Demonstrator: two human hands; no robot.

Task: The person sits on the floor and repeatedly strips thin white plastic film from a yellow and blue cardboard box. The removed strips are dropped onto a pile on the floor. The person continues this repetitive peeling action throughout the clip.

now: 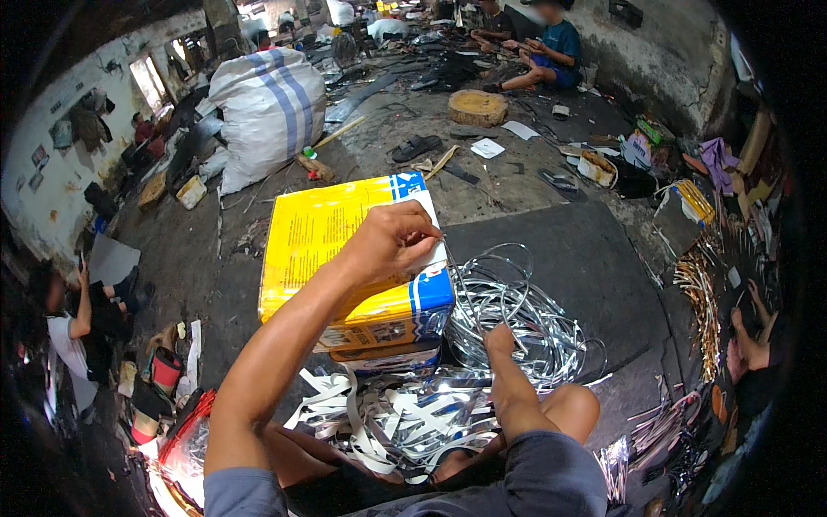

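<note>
A boxy yellow, blue and white tin (314,233) stands in front of me. My left hand (392,241) is over its right side, fingers closed in a pinch on a shiny silver strip (454,267) that runs down past the tin's edge. To the right of the tin lies a loose coil of silver strips (551,332). At the near edge of that coil, my right hand (498,339) is closed, apparently on a silver strip; its fingertips are partly hidden. White and silver strips (405,422) are heaped between my legs, below the tin.
A stuffed white sack (271,112) with blue stripes stands at the far left. Beyond lie a round wooden block (478,107) and sandals (415,148). A dark mat (551,241) covers floor at right. People sit on both sides; gold strips (699,302) lie far right.
</note>
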